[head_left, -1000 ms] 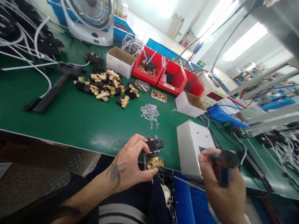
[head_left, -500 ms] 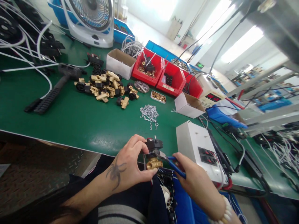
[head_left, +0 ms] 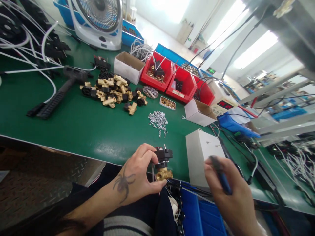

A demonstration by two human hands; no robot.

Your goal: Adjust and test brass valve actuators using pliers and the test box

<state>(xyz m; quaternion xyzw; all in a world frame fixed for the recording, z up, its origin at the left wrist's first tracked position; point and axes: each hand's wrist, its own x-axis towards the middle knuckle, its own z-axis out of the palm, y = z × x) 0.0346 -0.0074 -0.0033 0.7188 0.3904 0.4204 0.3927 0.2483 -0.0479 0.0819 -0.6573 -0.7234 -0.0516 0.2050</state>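
Note:
Near the front edge of the table, my left hand (head_left: 139, 173) grips a brass valve (head_left: 164, 174) with a black actuator (head_left: 163, 153) on top, thumb below and fingers at the upper part. A thin metal pin sticks up from the black top. To the right, my right hand (head_left: 232, 188) is closed around blue-handled pliers (head_left: 222, 178), blurred by motion and apart from the valve. Beyond the hands lies a heap of metal R-clips (head_left: 158, 120) on the green table (head_left: 98, 131).
Brass valve bodies (head_left: 110, 91) are piled at the back left beside a black hammer (head_left: 60, 91). Red bins (head_left: 182, 84), white boxes and a small tray of brass parts (head_left: 167, 103) stand behind. A white switch box (head_left: 204, 147) sits beside my right hand.
My right hand has drawn the pliers off the valve and moved right, in front of the white switch box. My left hand still holds the valve in nearly the same place.

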